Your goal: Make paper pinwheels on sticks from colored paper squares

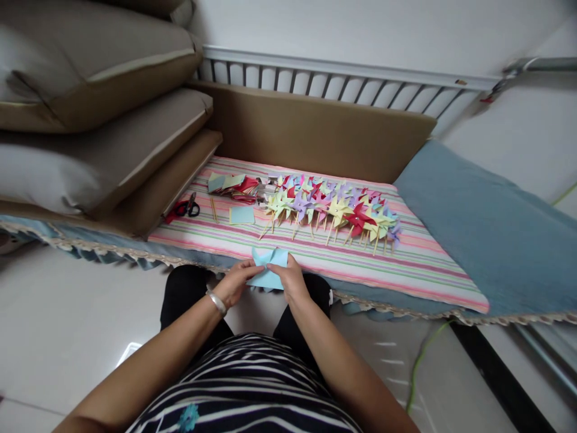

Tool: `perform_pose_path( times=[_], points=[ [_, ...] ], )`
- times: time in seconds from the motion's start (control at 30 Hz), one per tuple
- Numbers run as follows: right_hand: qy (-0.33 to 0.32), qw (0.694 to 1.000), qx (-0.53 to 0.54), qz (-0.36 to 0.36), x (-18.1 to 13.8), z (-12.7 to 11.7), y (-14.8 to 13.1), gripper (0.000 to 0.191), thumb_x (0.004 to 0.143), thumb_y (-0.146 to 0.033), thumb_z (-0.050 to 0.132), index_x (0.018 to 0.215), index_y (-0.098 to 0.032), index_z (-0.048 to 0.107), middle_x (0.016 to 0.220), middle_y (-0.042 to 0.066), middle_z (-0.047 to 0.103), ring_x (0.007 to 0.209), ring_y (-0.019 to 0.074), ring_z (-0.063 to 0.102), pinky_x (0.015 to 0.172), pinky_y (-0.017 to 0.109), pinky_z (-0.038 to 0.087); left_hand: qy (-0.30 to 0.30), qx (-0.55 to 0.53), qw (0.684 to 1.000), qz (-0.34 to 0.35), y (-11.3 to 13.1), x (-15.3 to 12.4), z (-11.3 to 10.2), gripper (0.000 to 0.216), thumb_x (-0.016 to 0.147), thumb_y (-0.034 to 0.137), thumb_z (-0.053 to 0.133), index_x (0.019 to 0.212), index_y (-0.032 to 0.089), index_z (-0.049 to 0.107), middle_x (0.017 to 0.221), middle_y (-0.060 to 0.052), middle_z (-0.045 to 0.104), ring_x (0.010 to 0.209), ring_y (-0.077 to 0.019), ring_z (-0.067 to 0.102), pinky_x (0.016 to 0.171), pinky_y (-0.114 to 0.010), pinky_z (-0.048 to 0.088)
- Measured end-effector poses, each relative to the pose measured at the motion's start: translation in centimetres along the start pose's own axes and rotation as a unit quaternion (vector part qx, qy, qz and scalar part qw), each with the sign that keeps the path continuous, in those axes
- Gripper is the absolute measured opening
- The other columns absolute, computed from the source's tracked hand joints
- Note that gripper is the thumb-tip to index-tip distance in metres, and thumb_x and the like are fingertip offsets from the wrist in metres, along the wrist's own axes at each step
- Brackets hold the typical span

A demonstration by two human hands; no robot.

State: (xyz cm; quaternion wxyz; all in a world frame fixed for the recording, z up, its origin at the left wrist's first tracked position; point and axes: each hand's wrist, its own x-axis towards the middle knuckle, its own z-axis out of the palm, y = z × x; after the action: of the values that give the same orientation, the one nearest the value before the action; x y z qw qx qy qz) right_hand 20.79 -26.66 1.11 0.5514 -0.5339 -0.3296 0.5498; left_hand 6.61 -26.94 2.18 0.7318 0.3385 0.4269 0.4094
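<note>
Light-blue paper (276, 279): single piece, squarish, matte, lower edge straight, upper edge broken by raised flaps with a point standing up at its upper left; held over the gap between the knees, at the front edge of the striped cloth (424, 269). Counts: paper in hand, one; scissors (187, 207), one pair, dark-handled; loose wooden sticks (213, 209), apparently two, side by side; low square stack (242, 214), one, pale blue on top, sheet number not readable; coloured paper pile (237, 186), one, sheets not countable; pinwheels (338, 210), many, overlapping, no reliable count. Left hand (235, 281): thumb and fingers closed on the paper's left side, thumb across its face. Right hand (292, 276): likewise pinching the right side, thumb reaching toward the middle, thumb tips close together. Fingertips behind the paper hidden.
</note>
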Motion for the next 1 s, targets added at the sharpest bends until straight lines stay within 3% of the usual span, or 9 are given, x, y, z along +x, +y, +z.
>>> perform_pose_path(
  times=[0.2, 0.4, 0.47, 0.53, 0.6, 0.7, 0.8, 0.9, 1.0],
  points=[
    [0.024, 0.999, 0.03, -0.025, -0.9, 1.3, 0.0, 0.046, 0.052, -0.023, 0.071, 0.095, -0.019, 0.056, 0.076, -0.001, 0.065, 0.067, 0.0168, 0.06, 0.062, 0.027, 0.047, 0.05, -0.057, 0.997, 0.019, -0.7, 0.1, 1.2, 0.025, 0.056, 0.028, 0.076, 0.069, 0.01, 0.065, 0.057, -0.003, 0.063, 0.049, -0.0118, 0.055, 0.049, -0.023, 0.039],
    [-0.012, 0.999, 0.036, -0.011, -1.4, 1.1, -0.6, 0.04, 0.056, -0.023, 0.069, 0.092, -0.018, 0.055, 0.075, -0.001, 0.065, 0.066, 0.0172, 0.061, 0.063, 0.029, 0.048, 0.094, -0.061, 0.993, 0.029, 0.3, -0.3, 1.9, 0.021, 0.052, 0.024, 0.075, 0.065, 0.01, 0.064, 0.052, -0.002, 0.062, 0.044, -0.0116, 0.053, 0.045, -0.023, 0.038],
    [-0.035, 0.999, 0.01, -0.018, -1.7, 0.6, -0.7, 0.042, 0.061, -0.026, 0.067, 0.101, -0.017, 0.054, 0.075, 0.001, 0.065, 0.067, 0.0183, 0.062, 0.064, 0.031, 0.049, 0.112, -0.063, 0.991, 0.036, 0.6, -0.3, 1.8, 0.02, 0.051, 0.022, 0.074, 0.064, 0.011, 0.064, 0.052, -0.002, 0.062, 0.044, -0.0115, 0.053, 0.046, -0.023, 0.039],
    [-0.034, 0.995, -0.062, -0.071, -2.4, -0.3, -0.8, 0.047, 0.068, -0.028, 0.062, 0.112, -0.017, 0.051, 0.076, 0.002, 0.065, 0.069, 0.0189, 0.063, 0.067, 0.033, 0.05, 0.13, -0.066, 0.988, 0.042, 1.0, -0.2, 1.5, 0.019, 0.05, 0.019, 0.074, 0.064, 0.011, 0.064, 0.053, -0.002, 0.063, 0.046, -0.0115, 0.054, 0.047, -0.023, 0.039],
    [-0.011, 0.967, -0.175, -0.186, -3.3, -1.3, -1.1, 0.046, 0.075, -0.026, 0.056, 0.119, -0.017, 0.049, 0.085, 0.005, 0.065, 0.077, 0.0198, 0.062, 0.075, 0.037, 0.05, 0.141, -0.067, 0.987, 0.043, 1.4, -0.2, 1.3, 0.018, 0.049, 0.018, 0.073, 0.062, 0.012, 0.063, 0.053, -0.001, 0.063, 0.046, -0.0117, 0.055, 0.047, -0.023, 0.04],
    [-0.018, 0.866, -0.334, -0.371, -4.8, -2.5, -1.6, 0.038, 0.08, -0.018, 0.051, 0.117, -0.022, 0.054, 0.107, 0.009, 0.061, 0.1, 0.0221, 0.056, 0.09, 0.042, 0.044, 0.146, -0.064, 0.986, 0.04, 1.9, -0.2, 1.3, 0.017, 0.049, 0.018, 0.072, 0.061, 0.012, 0.062, 0.052, -0.001, 0.062, 0.045, -0.0128, 0.054, 0.046, -0.025, 0.041],
    [-0.051, 0.782, -0.422, -0.456, -5.5, -2.9, -1.9, 0.037, 0.079, -0.011, 0.049, 0.113, -0.022, 0.058, 0.122, 0.01, 0.054, 0.115, 0.024, 0.046, 0.098, 0.046, 0.038, 0.143, -0.058, 0.987, 0.04, 2.1, -0.2, 1.7, 0.019, 0.05, 0.02, 0.072, 0.064, 0.012, 0.061, 0.052, -0.001, 0.062, 0.044, -0.0136, 0.054, 0.045, -0.026, 0.042],
    [-0.054, 0.751, -0.45, -0.48, -5.5, -2.6, -1.8, 0.032, 0.078, -0.008, 0.049, 0.105, -0.021, 0.062, 0.131, 0.011, 0.047, 0.123, 0.0255, 0.039, 0.1, 0.048, 0.036, 0.135, -0.051, 0.989, 0.04, 2.2, -0.4, 2.0, 0.02, 0.05, 0.021, 0.072, 0.065, 0.012, 0.061, 0.052, -0.001, 0.062, 0.044, -0.0137, 0.054, 0.046, -0.026, 0.043],
    [-0.056, 0.754, -0.444, -0.48, -5.3, -2.2, -1.7, 0.02, 0.08, -0.013, 0.052, 0.09, -0.021, 0.066, 0.131, 0.009, 0.048, 0.124, 0.0258, 0.037, 0.1, 0.048, 0.036, 0.129, -0.042, 0.99, 0.042, 2.3, -0.7, 2.0, 0.023, 0.049, 0.022, 0.073, 0.067, 0.012, 0.061, 0.053, -0.001, 0.062, 0.045, -0.0135, 0.055, 0.047, -0.026, 0.043]
  ],
)
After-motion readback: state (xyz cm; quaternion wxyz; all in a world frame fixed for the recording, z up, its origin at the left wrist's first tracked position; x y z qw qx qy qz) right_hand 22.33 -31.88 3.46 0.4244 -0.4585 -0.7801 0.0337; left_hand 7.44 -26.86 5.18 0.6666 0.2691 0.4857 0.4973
